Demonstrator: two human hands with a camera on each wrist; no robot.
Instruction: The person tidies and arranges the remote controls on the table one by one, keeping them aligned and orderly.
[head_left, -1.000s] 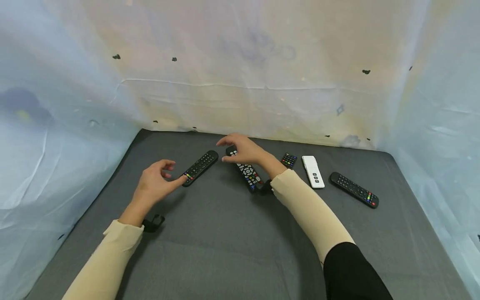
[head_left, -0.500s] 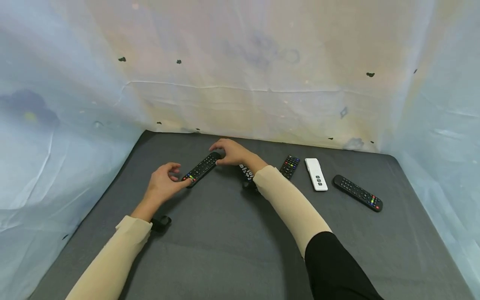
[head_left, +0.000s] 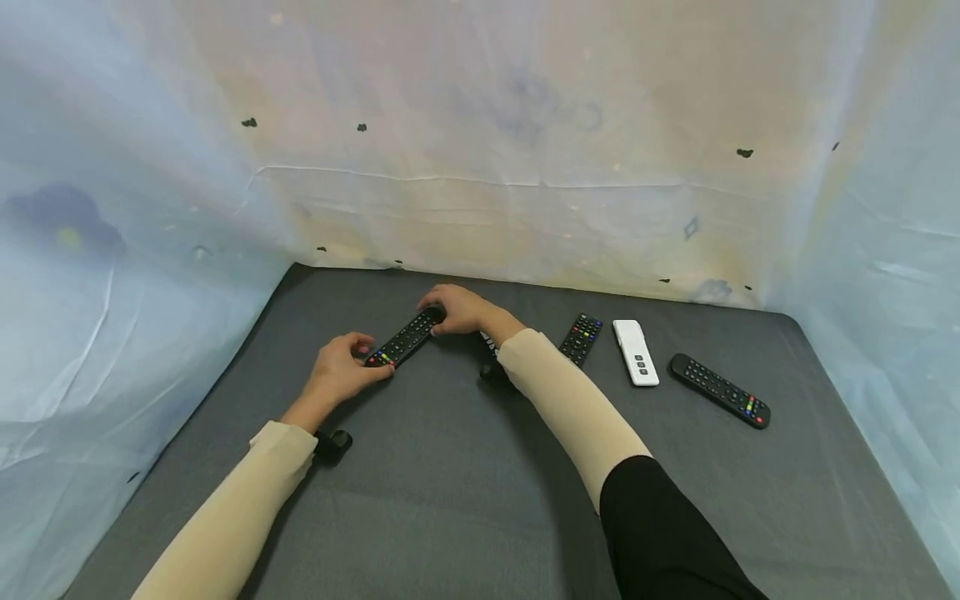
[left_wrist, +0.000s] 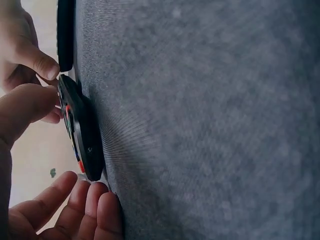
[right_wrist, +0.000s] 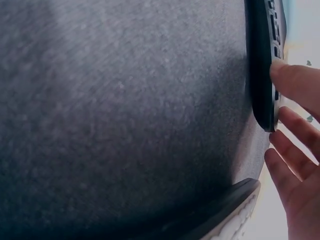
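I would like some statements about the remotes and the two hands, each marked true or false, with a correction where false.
1. Both hands touch the same black remote. True: the left hand is at its near end with the coloured buttons, the right hand at its far end.
2. The white remote lies between two black remotes. True: a small black remote lies to its left, a long black remote to its right.
3. The white remote stands upright on its end. False: it lies flat on the grey mat.
4. The right hand holds the white remote. False: the white remote lies apart, untouched.
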